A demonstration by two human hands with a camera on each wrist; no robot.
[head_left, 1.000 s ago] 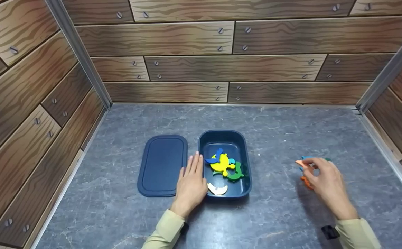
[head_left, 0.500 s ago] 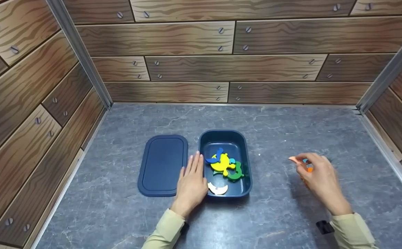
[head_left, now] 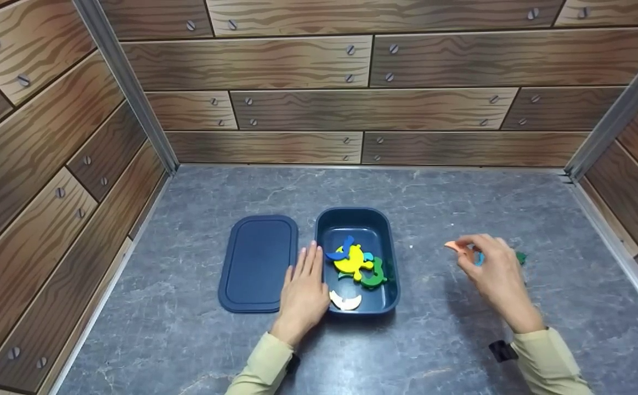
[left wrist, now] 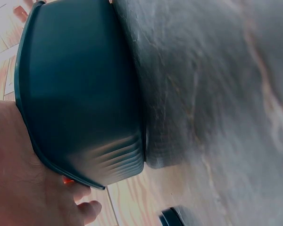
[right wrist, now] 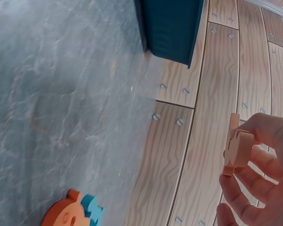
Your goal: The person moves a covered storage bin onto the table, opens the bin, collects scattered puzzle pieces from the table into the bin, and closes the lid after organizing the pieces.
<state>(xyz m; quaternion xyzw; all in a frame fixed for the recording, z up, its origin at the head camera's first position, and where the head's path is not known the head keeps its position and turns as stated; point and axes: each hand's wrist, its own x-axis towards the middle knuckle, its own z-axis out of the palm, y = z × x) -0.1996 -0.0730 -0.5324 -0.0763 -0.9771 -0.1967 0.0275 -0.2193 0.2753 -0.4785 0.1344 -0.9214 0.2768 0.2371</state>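
My right hand [head_left: 495, 274] pinches a flat peach-coloured toy piece [head_left: 452, 246] between thumb and fingers, above the table; the piece also shows in the right wrist view [right wrist: 239, 149]. Its full shape is partly covered by my fingers. My left hand [head_left: 302, 296] rests with straight fingers along the left rim of a dark blue plastic box [head_left: 393, 274]. Inside the box lie a yellow turtle-shaped piece [head_left: 346, 266], a blue piece [head_left: 340, 254], a green piece [head_left: 373, 280] and a cream crescent-shaped piece [head_left: 346, 301].
Left of the box lies its flat blue lid [head_left: 258, 263], partly beside my left hand. Near my right hand are a light blue piece [head_left: 479, 259], a dark green piece [head_left: 521, 257] and an orange piece [right wrist: 65, 214]. Wood-patterned walls [head_left: 362, 109] enclose the table.
My right hand has lifted the peach piece and moved left toward the box, away from the loose pieces. The left hand and the box have stayed in place.
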